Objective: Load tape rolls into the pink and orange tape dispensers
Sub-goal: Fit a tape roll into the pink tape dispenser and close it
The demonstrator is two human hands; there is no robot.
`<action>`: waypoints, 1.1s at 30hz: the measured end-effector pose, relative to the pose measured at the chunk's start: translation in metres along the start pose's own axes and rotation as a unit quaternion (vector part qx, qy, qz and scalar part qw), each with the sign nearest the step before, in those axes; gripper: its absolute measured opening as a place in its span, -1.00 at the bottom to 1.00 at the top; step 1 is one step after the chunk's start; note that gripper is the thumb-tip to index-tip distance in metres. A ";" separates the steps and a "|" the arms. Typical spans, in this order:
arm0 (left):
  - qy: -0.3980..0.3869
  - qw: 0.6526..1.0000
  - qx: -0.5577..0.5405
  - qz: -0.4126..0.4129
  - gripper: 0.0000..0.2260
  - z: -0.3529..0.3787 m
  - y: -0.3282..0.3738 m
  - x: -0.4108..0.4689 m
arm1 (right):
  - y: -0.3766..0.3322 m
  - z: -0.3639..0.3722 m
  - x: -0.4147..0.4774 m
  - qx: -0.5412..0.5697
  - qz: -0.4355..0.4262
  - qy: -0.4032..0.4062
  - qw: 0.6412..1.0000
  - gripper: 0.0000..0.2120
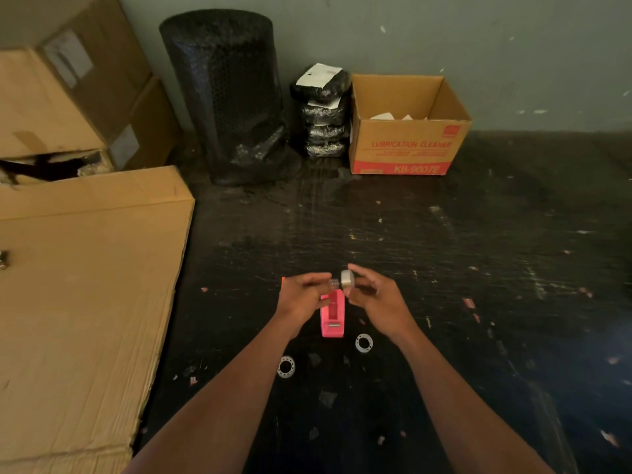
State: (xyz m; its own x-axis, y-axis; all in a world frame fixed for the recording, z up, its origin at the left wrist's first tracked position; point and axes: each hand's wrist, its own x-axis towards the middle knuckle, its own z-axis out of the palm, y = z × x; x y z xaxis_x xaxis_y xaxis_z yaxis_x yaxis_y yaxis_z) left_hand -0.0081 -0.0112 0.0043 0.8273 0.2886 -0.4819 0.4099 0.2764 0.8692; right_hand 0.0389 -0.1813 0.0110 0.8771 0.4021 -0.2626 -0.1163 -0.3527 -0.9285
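The pink tape dispenser [332,316] sits on the dark, scuffed floor [444,268] in the middle of the scene, long axis running near to far, its cutter end toward the near side. Just above its far end, both hands meet. The right hand [374,299] pinches a whitish tape roll [347,278] between thumb and curled fingers, roll held edge-on. The left hand [301,297] closes thumb and fingertips on a small clear piece [333,283] right beside the roll (too blurred to say whether it is a hub or the tape end). A sliver of orange-red [283,281] peeks out at the far-left edge of the left hand; what it belongs to is hidden.

On the floor, near the dispenser's near-right corner, lies a clear ring-shaped tape core [363,342], flat. A second one [286,366] lies nearer and to the left, between the two forearms.

Further out: a large flat sheet of cardboard [85,285] fills the left side. Against the far wall stand a roll of black bubble wrap [225,97], a stack of black wrapped parcels [325,114], and an open carton printed "LUBRICATION CLEANER" [408,148]. Stacked brown boxes [68,90] occupy the far-left corner.
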 end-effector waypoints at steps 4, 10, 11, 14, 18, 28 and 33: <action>-0.017 1.000 -0.015 0.008 -0.71 0.004 0.007 -0.001 | -0.004 -0.003 0.009 0.014 0.024 -0.024 0.999 -0.46; -0.028 1.000 -0.009 0.008 -0.70 0.005 0.010 0.000 | -0.005 -0.004 0.012 0.028 0.025 -0.028 0.999 -0.48; -0.032 0.999 -0.006 0.010 -0.70 0.005 0.010 0.000 | -0.004 -0.004 0.012 0.032 0.024 -0.030 0.999 -0.49; -0.036 0.999 -0.001 0.014 -0.71 0.003 0.011 -0.002 | -0.005 -0.004 0.011 0.046 0.020 -0.031 0.998 -0.50; -0.039 0.999 0.008 0.024 -0.70 0.002 0.010 -0.003 | -0.006 -0.008 0.011 0.036 0.008 -0.027 0.999 -0.51; -0.035 0.998 0.039 0.023 -0.75 0.002 0.002 -0.001 | -0.008 -0.006 0.012 -0.015 0.014 -0.038 0.999 -0.54; -0.003 0.999 0.036 0.015 -0.70 0.002 -0.006 0.004 | -0.006 -0.004 0.017 -0.071 0.018 -0.044 0.996 -0.50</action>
State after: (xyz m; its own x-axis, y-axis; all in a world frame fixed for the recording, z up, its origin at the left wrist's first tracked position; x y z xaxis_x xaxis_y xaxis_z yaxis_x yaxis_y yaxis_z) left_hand -0.0065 -0.0130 -0.0023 0.8422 0.2899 -0.4546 0.4111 0.2004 0.8893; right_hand 0.0568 -0.1754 0.0133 0.8293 0.4569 -0.3218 -0.0734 -0.4818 -0.8732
